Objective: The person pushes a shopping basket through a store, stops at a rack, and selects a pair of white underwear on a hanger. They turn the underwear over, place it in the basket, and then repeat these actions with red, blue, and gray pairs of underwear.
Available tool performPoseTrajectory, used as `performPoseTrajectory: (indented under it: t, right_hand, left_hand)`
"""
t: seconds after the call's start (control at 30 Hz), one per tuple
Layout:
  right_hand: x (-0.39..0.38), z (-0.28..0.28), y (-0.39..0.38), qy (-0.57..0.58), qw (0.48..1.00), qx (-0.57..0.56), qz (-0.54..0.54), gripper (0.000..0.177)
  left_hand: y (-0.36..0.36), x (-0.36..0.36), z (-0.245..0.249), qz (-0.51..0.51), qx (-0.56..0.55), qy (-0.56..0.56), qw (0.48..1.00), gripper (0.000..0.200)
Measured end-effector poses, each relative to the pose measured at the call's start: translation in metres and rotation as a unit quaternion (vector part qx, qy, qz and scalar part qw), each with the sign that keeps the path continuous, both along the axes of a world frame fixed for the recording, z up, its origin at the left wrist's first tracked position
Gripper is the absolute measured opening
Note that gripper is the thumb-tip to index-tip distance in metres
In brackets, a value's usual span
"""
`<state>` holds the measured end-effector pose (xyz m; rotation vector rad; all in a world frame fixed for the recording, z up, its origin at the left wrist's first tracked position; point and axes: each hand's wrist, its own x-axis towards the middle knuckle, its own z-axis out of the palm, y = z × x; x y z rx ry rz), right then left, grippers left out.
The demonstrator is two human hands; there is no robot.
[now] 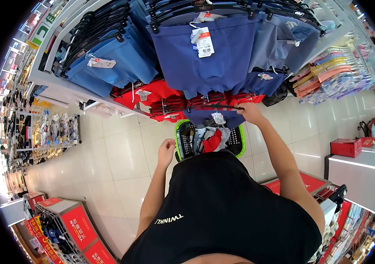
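Observation:
In the head view my right hand (251,113) is closed on the end of a black hanger (214,107). Dark blue boxer briefs (205,118) with a white tag hang from it, above the far side of a basket. My left hand (166,152) is just left of the basket, its fingers curled in and nothing visible in them. The black shopping basket (243,147) with a bright green rim stands in front of me. In it lie grey and white items and a red cloth item (213,141). My torso hides the basket's near side.
A rack holds blue boxer briefs (200,57) on hangers, with red garments (165,101) below. Colourful clothes (328,72) hang at the right. Red display boxes (79,226) stand at the lower left, and a red box (345,147) is on a white counter at the right.

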<state>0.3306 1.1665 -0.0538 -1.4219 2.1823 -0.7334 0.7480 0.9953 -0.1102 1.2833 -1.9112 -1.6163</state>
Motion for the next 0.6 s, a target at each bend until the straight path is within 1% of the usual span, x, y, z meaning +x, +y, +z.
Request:
performPoseTrajectory:
  t: [0.07,0.13,0.17,0.23,0.27,0.33,0.37,0.4,0.43,0.47,0.53,0.57,0.6]
  right_hand:
    - [0.01,-0.011,0.011,-0.003,1.0,-0.01,0.009,0.019]
    - [0.021,-0.017,0.02,-0.013,0.999,0.038,0.023,0.019]
    - [0.026,-0.021,0.024,-0.013,0.999,0.039,0.027,0.019]
    - [0.036,-0.02,0.032,-0.014,0.999,0.036,0.03,0.019]
    - [0.039,-0.015,0.034,-0.014,0.999,0.034,0.036,0.019]
    - [0.044,0.003,0.037,-0.022,0.999,0.017,0.034,0.019]
    - [0.046,0.017,0.038,-0.03,0.999,0.001,0.033,0.02]
    - [0.048,0.034,0.038,-0.033,0.999,0.002,0.033,0.02]
    - [0.049,0.056,0.036,-0.072,0.997,0.012,0.025,0.021]
    - [0.048,0.078,0.033,-0.111,0.993,0.022,0.018,0.021]
    - [0.049,0.12,0.027,-0.125,0.991,-0.001,0.036,0.022]
    - [0.05,0.141,0.023,-0.164,0.986,-0.016,0.04,0.022]
    - [0.051,0.16,0.02,-0.202,0.978,-0.031,0.043,0.022]
  left_hand:
    - [-0.002,-0.02,0.013,-0.009,-0.022,0.023,0.999,0.019]
    - [-0.001,-0.04,0.045,-0.017,-0.016,0.0,1.0,0.033]
    - [0.0,-0.047,0.055,-0.019,-0.016,0.0,1.0,0.033]
    - [0.0,-0.058,0.066,-0.041,-0.084,-0.027,0.995,0.046]
    - [-0.002,-0.06,0.067,-0.041,-0.084,-0.027,0.995,0.046]
    - [-0.007,-0.062,0.069,-0.071,-0.094,0.052,0.992,0.055]
    - [-0.01,-0.063,0.077,-0.071,-0.093,0.051,0.992,0.055]
    - [-0.014,-0.065,0.093,-0.1,-0.06,0.078,0.99,0.053]
    - [-0.018,-0.064,0.106,-0.129,-0.028,0.105,0.986,0.052]
    - [-0.026,-0.061,0.111,-0.129,-0.027,0.103,0.986,0.052]
    - [-0.041,-0.052,0.122,-0.126,0.031,0.064,0.989,0.042]
    - [-0.033,-0.056,0.159,-0.094,0.045,0.094,0.99,0.032]
    - [-0.033,-0.055,0.181,-0.094,0.044,0.094,0.99,0.032]
